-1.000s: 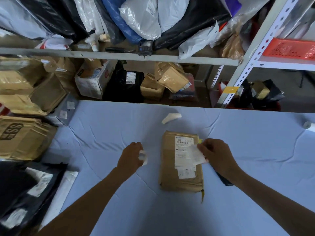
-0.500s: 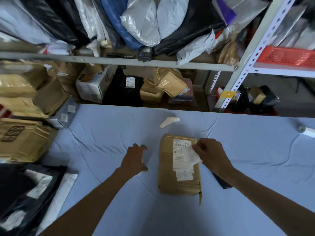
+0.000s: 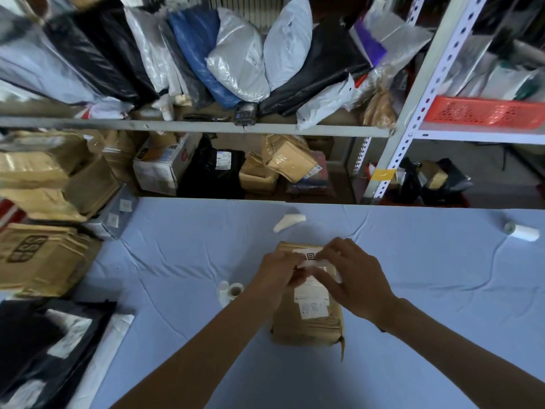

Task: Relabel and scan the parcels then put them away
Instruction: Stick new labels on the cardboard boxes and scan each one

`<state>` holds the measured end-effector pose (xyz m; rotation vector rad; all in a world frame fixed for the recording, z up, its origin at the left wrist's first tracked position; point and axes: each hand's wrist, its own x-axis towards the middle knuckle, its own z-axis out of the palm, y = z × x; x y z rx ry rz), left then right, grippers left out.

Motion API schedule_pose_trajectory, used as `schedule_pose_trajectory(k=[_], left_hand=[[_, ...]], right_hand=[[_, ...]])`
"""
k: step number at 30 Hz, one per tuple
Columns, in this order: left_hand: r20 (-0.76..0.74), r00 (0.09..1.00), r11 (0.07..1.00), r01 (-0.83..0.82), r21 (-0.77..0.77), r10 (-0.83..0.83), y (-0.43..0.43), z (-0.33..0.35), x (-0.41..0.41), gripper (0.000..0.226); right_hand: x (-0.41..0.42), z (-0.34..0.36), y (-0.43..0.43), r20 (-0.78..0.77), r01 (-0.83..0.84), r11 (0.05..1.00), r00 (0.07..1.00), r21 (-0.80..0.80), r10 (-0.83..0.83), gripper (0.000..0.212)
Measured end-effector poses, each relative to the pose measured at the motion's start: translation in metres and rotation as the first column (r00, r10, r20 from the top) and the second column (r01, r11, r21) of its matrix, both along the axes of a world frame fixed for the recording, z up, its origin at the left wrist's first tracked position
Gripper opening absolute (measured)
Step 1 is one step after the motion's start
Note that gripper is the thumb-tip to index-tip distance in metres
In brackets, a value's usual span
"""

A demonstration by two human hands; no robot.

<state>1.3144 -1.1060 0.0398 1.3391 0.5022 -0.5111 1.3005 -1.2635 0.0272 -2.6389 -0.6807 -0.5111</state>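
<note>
A brown padded parcel (image 3: pixel 306 329) lies flat on the blue-covered table (image 3: pixel 182 261), straight in front of me. White labels cover its top face. Both hands are over the upper part of it, holding a small white label (image 3: pixel 309 259) with a QR code between them. My left hand (image 3: pixel 280 271) pinches the label's left side. My right hand (image 3: pixel 354 278) pinches its right side and hides the parcel's upper right corner. A small roll of labels (image 3: pixel 231 290) lies on the cloth just left of my left wrist.
A peeled strip of backing paper (image 3: pixel 287 221) lies beyond the parcel. Another white roll (image 3: pixel 522 231) sits far right. Brown boxes (image 3: pixel 44 255) and black bags (image 3: pixel 44 343) crowd the left edge. A handheld scanner (image 3: pixel 244 113) rests on the shelf rail (image 3: pixel 191 126) under stuffed mailer bags.
My left hand let go of the small label roll, which now lies on the cloth, and moved right onto the parcel. Both hands now hold the white label together over the parcel's top.
</note>
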Motion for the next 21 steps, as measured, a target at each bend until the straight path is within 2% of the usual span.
schedule_pose_trajectory(k=[1, 2, 3, 4, 5, 6, 7, 11, 14, 15, 17, 18, 21], left_hand=[[0.004, 1.0, 1.0, 0.001, 0.002, -0.001, 0.001, -0.002, -0.001, 0.01], [0.006, 1.0, 1.0, 0.002, -0.004, -0.002, 0.001, -0.005, -0.001, 0.009], [0.008, 1.0, 1.0, 0.004, -0.016, -0.004, 0.001, -0.006, -0.001, 0.009], [0.011, 1.0, 1.0, 0.01, -0.026, -0.01, 0.001, -0.007, -0.002, 0.008], [0.013, 1.0, 1.0, 0.018, -0.025, -0.017, 0.0, -0.009, -0.003, 0.008], [0.01, 1.0, 1.0, 0.027, -0.009, -0.027, 0.0, -0.011, -0.003, 0.007], [0.003, 0.999, 0.999, 0.035, 0.014, -0.035, -0.001, -0.015, -0.003, 0.007], [0.014, 0.995, 0.99, 0.097, 0.103, -0.099, -0.001, -0.033, -0.005, 0.008], [0.031, 0.989, 0.974, 0.133, 0.186, -0.141, -0.002, -0.051, -0.008, 0.007], [0.06, 0.98, 0.938, 0.165, 0.306, -0.192, -0.001, -0.059, -0.008, 0.01], [0.112, 0.922, 0.76, 0.231, 0.607, -0.37, -0.001, -0.075, -0.009, 0.014], [0.112, 0.888, 0.668, 0.247, 0.702, -0.446, -0.001, -0.081, -0.01, 0.016], [0.087, 0.819, 0.511, 0.267, 0.817, -0.567, -0.003, -0.093, -0.012, 0.016]], right_hand=[[-0.001, -0.001, -0.002, -0.154, 0.137, 0.98, 0.981, 0.142, -0.115, 0.031], [-0.001, -0.001, -0.003, -0.338, 0.291, 0.923, 0.92, 0.25, -0.199, 0.03], [0.0, 0.0, -0.004, -0.548, 0.443, 0.823, 0.812, 0.357, -0.2, 0.03], [0.001, 0.001, -0.005, -0.737, 0.583, 0.678, 0.67, 0.449, -0.088, 0.035], [0.002, 0.001, -0.006, -0.832, 0.695, 0.51, 0.548, 0.507, 0.08, 0.039], [0.004, 0.001, -0.007, -0.853, 0.766, 0.378, 0.482, 0.52, 0.199, 0.04], [0.005, -0.001, -0.009, -0.861, 0.802, 0.317, 0.445, 0.506, 0.247, 0.039], [0.002, -0.015, -0.007, -0.885, 0.848, 0.282, 0.378, 0.449, 0.272, 0.034], [-0.002, -0.028, -0.004, -0.908, 0.863, 0.302, 0.341, 0.405, 0.242, 0.034], [-0.003, -0.034, -0.004, -0.919, 0.862, 0.324, 0.342, 0.389, 0.194, 0.035], [-0.006, -0.046, -0.003, -0.933, 0.852, 0.389, 0.353, 0.351, 0.07, 0.037], [-0.008, -0.051, -0.002, -0.932, 0.847, 0.41, 0.36, 0.339, 0.027, 0.038], [-0.013, -0.066, 0.0, -0.926, 0.837, 0.459, 0.37, 0.298, -0.072, 0.036]])
